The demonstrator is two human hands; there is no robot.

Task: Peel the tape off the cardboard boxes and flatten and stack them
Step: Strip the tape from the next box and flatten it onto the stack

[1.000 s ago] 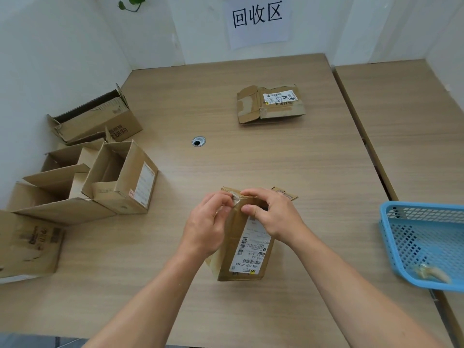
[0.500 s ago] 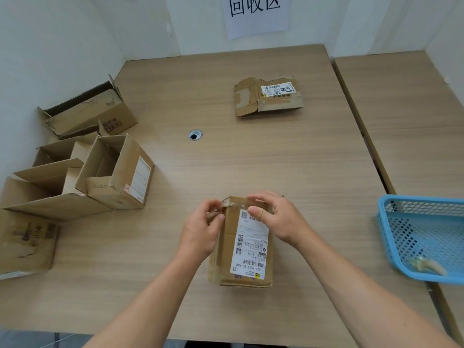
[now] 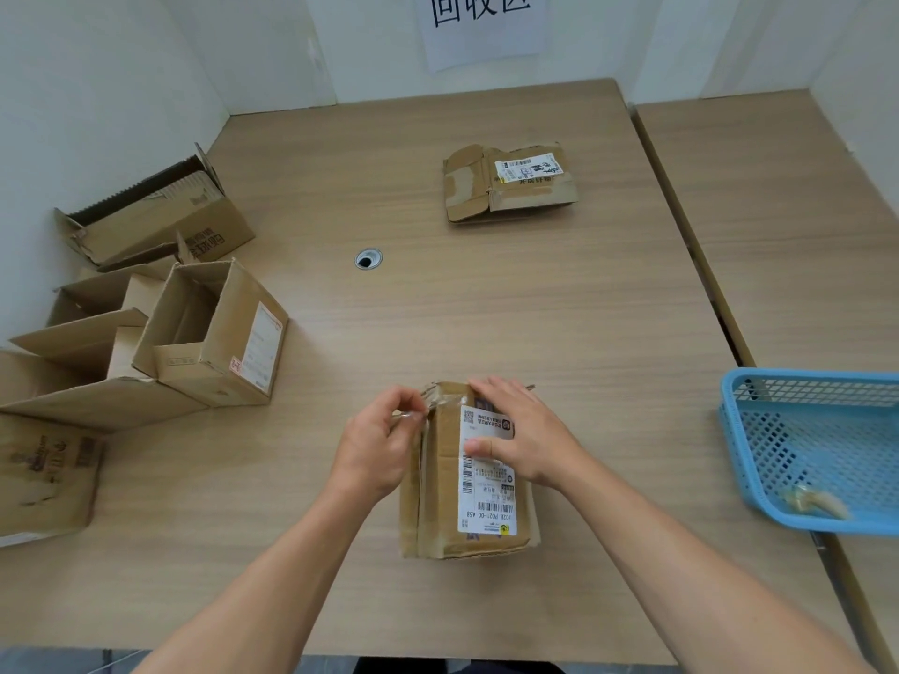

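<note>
Left hand (image 3: 377,442): pinches clear tape (image 3: 428,398) at the box's far-left corner.
Right hand (image 3: 518,432): fingers spread, pressing the labelled box (image 3: 467,498), long axis near-to-far.

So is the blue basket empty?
Not empty: the blue basket holds a pale crumpled wad near its front edge.

Matt cardboard box (image 3: 467,484), glossy tape (image 3: 440,396), wood-grain table (image 3: 535,308)
</note>
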